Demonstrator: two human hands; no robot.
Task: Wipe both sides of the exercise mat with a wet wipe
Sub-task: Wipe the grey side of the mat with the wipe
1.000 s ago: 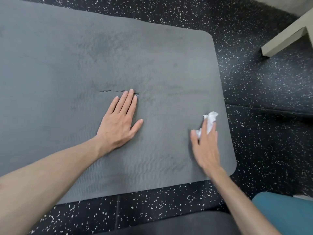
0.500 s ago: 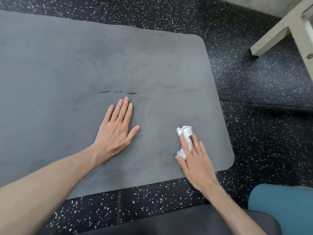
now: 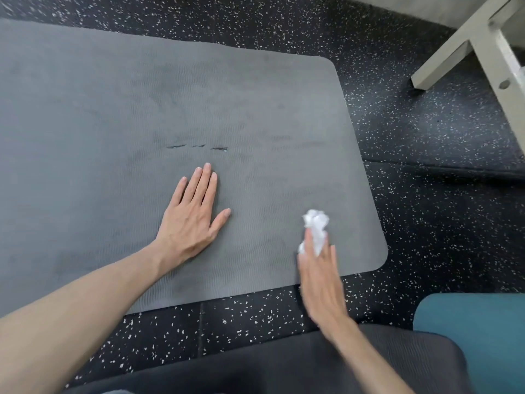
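Right hand (image 3: 321,277) with its grip pressed down on a crumpled white wet wipe (image 3: 316,229), near right corner of flat grey foam exercise mat (image 3: 113,115), left hand (image 3: 191,220) spread flat, fingers apart, black speckled rubber floor (image 3: 426,211) underneath.

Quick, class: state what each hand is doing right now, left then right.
Left hand: open, flat on the grey mat, holding nothing.
Right hand: fingers pressing the crumpled white wipe against the mat.
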